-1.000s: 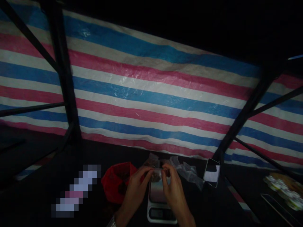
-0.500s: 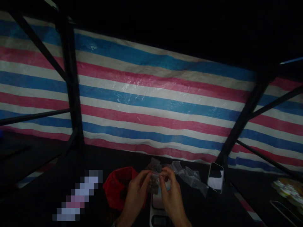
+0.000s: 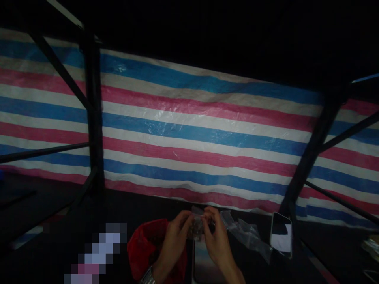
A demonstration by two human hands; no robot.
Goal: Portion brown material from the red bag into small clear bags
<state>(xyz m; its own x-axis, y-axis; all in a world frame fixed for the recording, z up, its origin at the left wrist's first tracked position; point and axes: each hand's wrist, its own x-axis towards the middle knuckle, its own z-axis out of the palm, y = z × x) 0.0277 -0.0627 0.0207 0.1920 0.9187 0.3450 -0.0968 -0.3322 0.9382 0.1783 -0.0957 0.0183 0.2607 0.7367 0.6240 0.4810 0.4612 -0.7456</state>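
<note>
Striped tarp (image 3: 189, 130) behind, dark table. I see both hands, L hand (image 3: 174, 240) & R hand (image 3: 214, 238), pinched shut on small bag (image 3: 197, 228), now lifted off the scale (image 3: 204, 264) vs 1 s ago, weighing likely done. Red bag (image 3: 145, 248) just left, phone (image 3: 280, 238) right.

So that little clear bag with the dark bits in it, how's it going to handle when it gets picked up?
The small clear bag, pinched at its top between the left hand and right hand, probably flops and sags, since the film looks thin and crinkled. It seems light for its size. The glossy plastic may be a bit slippery.
</note>
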